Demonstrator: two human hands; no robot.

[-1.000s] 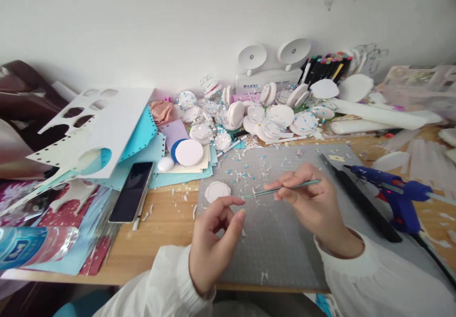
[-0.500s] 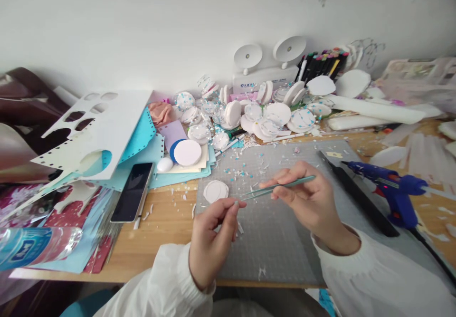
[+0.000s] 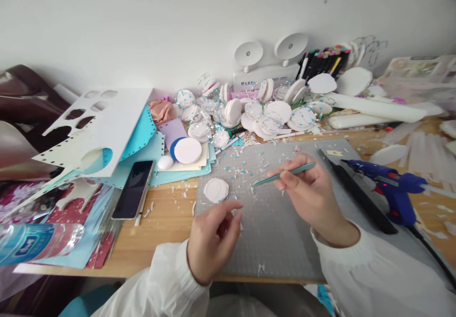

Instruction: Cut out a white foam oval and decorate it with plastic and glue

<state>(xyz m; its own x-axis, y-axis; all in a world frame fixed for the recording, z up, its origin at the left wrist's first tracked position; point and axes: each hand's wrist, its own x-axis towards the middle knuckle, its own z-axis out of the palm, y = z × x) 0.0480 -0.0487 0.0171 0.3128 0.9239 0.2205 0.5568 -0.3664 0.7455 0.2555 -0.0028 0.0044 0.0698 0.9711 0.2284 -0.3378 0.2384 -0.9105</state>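
Note:
My right hand (image 3: 309,191) grips green tweezers (image 3: 281,174), whose tips come together just above the grey cutting mat (image 3: 274,241). Whether the tips pinch a tiny piece is too small to tell. To the left, my left hand (image 3: 214,241) hovers over the mat's edge with thumb and forefinger apart and nothing seen between them. A white paper disc (image 3: 215,190) with a thin round outline lies flat on the mat, just beyond my left fingers. Small blue and white bits (image 3: 243,164) are scattered behind it.
A blue glue gun (image 3: 386,179) and a long black bar (image 3: 359,193) lie at the right. Decorated white discs (image 3: 270,117) are heaped along the wall, below a two-headed lamp (image 3: 265,74). At the left are a phone (image 3: 133,190), cut sheets (image 3: 117,141) and a bottle (image 3: 39,243).
My left thumb and forefinger have parted from their pinch. The tweezers' tips have moved right, away from the left fingertips, and closed together.

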